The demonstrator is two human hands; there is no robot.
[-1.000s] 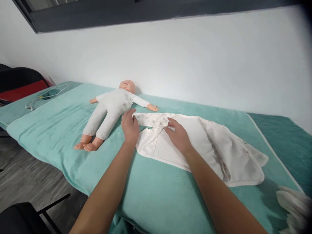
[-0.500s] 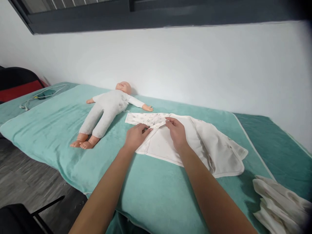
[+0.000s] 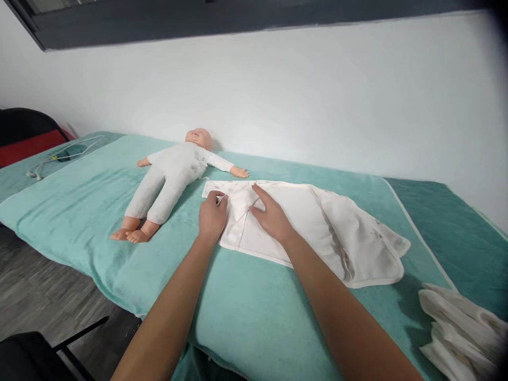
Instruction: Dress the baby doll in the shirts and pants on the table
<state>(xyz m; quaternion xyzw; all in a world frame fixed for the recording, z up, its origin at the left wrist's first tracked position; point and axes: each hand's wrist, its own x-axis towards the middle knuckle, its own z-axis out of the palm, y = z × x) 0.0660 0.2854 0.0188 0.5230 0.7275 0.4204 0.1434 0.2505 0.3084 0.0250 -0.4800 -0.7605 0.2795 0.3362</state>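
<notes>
A white baby garment (image 3: 305,217) with a small faint print is spread on the green cover, its long narrow sleeve-like part reaching left. My left hand (image 3: 213,216) is closed at the left part, pinching a bit of the white cloth between thumb and fingers. Lying on the fabric just right of it, my right hand (image 3: 273,216) has its thumb and fingers apart and grips nothing. To the left a baby doll (image 3: 174,169) lies on its back in white cloth, head toward the wall, one arm stretched toward the garment.
The green cover (image 3: 254,312) drapes over the bed. Another crumpled white cloth (image 3: 460,333) lies at the lower right. A white hanger-like loop (image 3: 65,156) rests at the far left, near a red and black chair (image 3: 32,137). The white wall (image 3: 317,100) stands behind.
My left hand has pulled the pinched cloth slightly left, unfolding it. My right hand has let go of the fold, moved slightly left and spread its fingers on the fabric.
</notes>
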